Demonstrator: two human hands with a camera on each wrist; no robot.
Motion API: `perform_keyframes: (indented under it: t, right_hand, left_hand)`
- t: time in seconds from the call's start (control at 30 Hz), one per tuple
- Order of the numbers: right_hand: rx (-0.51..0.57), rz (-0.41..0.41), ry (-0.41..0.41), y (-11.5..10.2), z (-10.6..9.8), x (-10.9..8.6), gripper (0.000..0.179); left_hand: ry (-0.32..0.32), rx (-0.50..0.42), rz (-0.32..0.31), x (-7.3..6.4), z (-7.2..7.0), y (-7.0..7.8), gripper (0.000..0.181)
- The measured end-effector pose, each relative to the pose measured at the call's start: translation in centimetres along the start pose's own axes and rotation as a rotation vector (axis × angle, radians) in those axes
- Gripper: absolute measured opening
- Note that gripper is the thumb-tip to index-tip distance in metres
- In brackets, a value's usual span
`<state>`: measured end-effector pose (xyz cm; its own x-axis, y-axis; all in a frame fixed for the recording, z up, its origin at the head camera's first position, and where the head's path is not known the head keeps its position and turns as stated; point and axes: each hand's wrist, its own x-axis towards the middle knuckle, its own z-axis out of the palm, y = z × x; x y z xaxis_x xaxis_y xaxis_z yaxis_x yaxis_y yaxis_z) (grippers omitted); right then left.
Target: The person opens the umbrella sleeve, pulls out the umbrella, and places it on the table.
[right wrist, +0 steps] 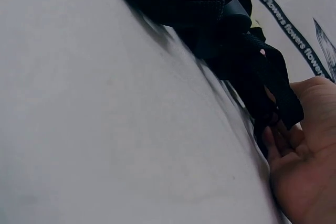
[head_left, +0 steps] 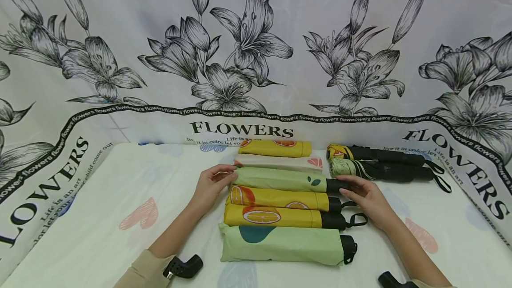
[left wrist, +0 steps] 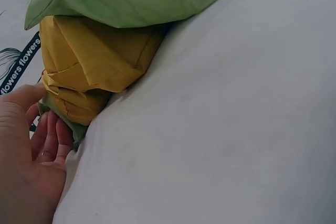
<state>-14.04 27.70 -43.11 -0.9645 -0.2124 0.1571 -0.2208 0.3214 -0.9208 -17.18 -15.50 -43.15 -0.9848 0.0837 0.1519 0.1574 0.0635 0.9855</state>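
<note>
A slim folded umbrella in a light green sleeve [head_left: 280, 178] lies crosswise in a column of folded umbrellas. My left hand [head_left: 211, 186] pinches its left end between thumb and fingers; in the left wrist view a bit of green cloth [left wrist: 77, 129] shows at those fingers. At the other end, my right hand [head_left: 369, 198] holds the black handle [head_left: 335, 185], partly hidden by dark straps in the right wrist view. Just below lie two yellow umbrellas with orange slices, the upper [head_left: 268, 196] and the lower [head_left: 296, 216]. A wider green umbrella [head_left: 296, 244] is nearest me.
Beyond the held umbrella lie a cream umbrella [head_left: 272, 162] and a yellow one [head_left: 272, 148]. To the right, two unsleeved folded umbrellas, one yellow and black [head_left: 384, 155], one green and black [head_left: 396, 171], lie together. A flower-printed cloth [head_left: 300, 92] hangs behind the white covered surface [head_left: 100, 217].
</note>
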Motion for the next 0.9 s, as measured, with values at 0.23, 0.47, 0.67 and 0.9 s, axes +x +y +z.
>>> perform_keyframes:
  t: [0.23,0.47,0.67,0.9]
  right_hand:
    - [-0.079,-0.009,-0.061,-0.12,0.16,0.22,0.043]
    - [-0.119,-0.054,-0.047,-0.11,0.46,0.27,0.041]
    - [-0.112,-0.025,-0.027,-0.48,0.32,0.2,0.042]
    - [-0.114,0.025,-0.031,-0.69,-0.16,0.11,0.044]
  left_hand:
    - [-0.048,0.023,0.042,-0.1,-0.44,-0.15,0.033]
    - [-0.043,0.025,0.031,-0.15,-0.57,0.03,0.029]
    - [-0.038,0.025,0.007,-0.05,-0.49,0.02,0.026]
    - [-0.034,0.033,-0.004,0.04,-0.21,0.01,0.024]
